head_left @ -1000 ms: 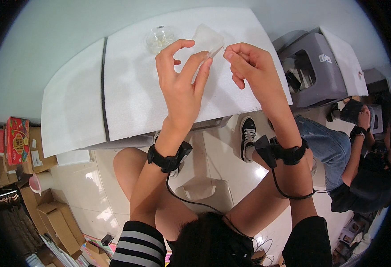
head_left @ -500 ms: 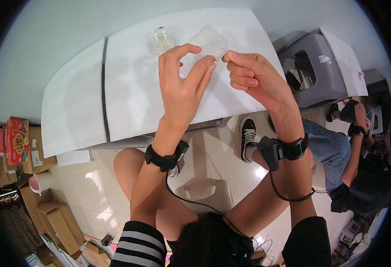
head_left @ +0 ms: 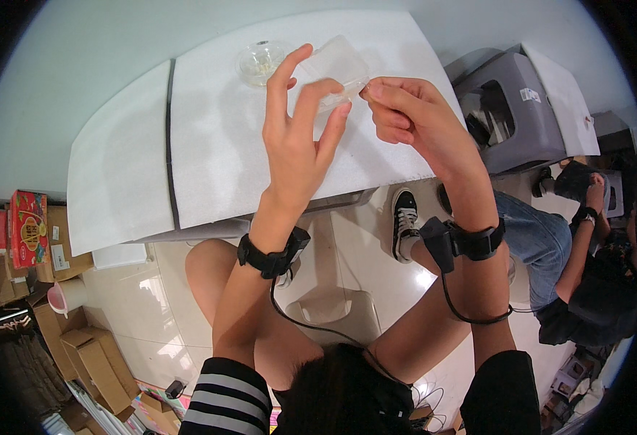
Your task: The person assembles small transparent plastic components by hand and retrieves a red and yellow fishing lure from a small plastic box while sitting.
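My left hand (head_left: 294, 141) is raised over the white table, fingers spread, its index finger and thumb apart beside a thin clear plastic piece (head_left: 350, 88). Whether those fingertips still touch it is hard to make out. My right hand (head_left: 410, 114) is closed, thumb and index finger pinching the right end of that clear piece, the other fingers curled. Just beyond the fingertips lies a translucent rectangular box (head_left: 338, 58), partly covered by my left fingers. Left of it stands a round clear dish (head_left: 260, 64) with small pale bits inside.
The white-topped table (head_left: 224, 159) has a dark seam on its left part. A grey plastic stool (head_left: 539, 109) stands at the right. Beyond my right arm sits another person (head_left: 586, 275). Cardboard boxes (head_left: 97, 370) and a red box (head_left: 28, 228) are at the left. Cables hang from my wrist straps.
My left index finger and thumb have moved apart, and its middle finger has stretched up and away. My right hand keeps its pinch, shifted only slightly.
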Available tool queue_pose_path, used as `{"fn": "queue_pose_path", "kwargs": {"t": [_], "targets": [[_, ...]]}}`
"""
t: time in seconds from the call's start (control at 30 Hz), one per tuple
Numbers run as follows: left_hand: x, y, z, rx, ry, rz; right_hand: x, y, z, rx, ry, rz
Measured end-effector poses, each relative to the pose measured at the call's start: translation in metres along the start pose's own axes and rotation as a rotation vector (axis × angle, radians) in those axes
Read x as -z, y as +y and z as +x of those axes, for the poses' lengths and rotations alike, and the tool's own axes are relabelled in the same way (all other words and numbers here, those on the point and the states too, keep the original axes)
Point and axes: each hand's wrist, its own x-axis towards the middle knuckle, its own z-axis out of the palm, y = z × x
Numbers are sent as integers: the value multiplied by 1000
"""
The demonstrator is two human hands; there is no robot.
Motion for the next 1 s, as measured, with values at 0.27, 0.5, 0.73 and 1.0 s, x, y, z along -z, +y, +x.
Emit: {"fn": "queue_pose_path", "kwargs": {"t": [0.27,0.5,0.73,1.0], "targets": [[-2,-5,-2,178,-27,-138,5,1,0,0,-60,42],[1,0,2,223,-48,-203,7,1,-2,-20,-22,20],[3,5,5,142,-11,-132,4,1,-3,-22,20,-18],[4,7,4,144,19,-109,6,5,0,-35,5,25]]}}
